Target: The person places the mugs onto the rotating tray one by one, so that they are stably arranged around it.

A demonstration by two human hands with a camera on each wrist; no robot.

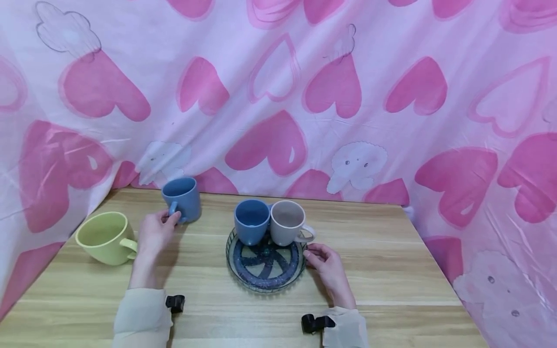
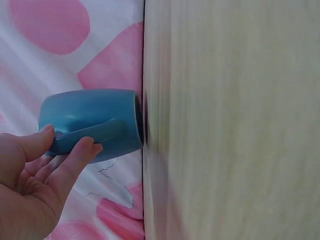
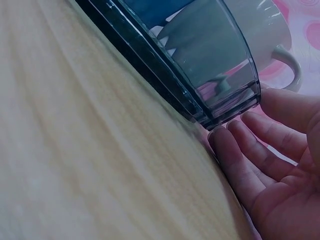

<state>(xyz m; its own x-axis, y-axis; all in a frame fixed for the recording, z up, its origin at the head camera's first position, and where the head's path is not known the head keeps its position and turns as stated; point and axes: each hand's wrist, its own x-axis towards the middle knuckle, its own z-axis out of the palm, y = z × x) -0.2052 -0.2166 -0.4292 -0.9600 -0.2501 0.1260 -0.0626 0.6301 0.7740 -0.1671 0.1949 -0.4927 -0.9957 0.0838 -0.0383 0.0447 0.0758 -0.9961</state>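
Note:
My left hand (image 1: 157,233) pinches the handle of a blue mug (image 1: 188,199) near the table's back left. In the left wrist view, thumb and fingers meet around that handle, and the upright mug's base is right at the tabletop. My right hand (image 1: 328,268) holds the right rim of a round, dark clear-glass tray (image 1: 266,285) with a swirl pattern. The right wrist view has the thumb at the tray's upper edge and the fingers by its lower edge. On the tray, a second blue mug (image 1: 251,223) stands beside a pale grey mug (image 1: 286,224), whose handle points right.
A wide light-green cup (image 1: 106,241) stands at the left, its handle close to my left forearm. The wooden table (image 1: 370,285) ends at a pink heart-print curtain (image 1: 270,96) behind and at both sides. Each sleeve carries a black wrist device.

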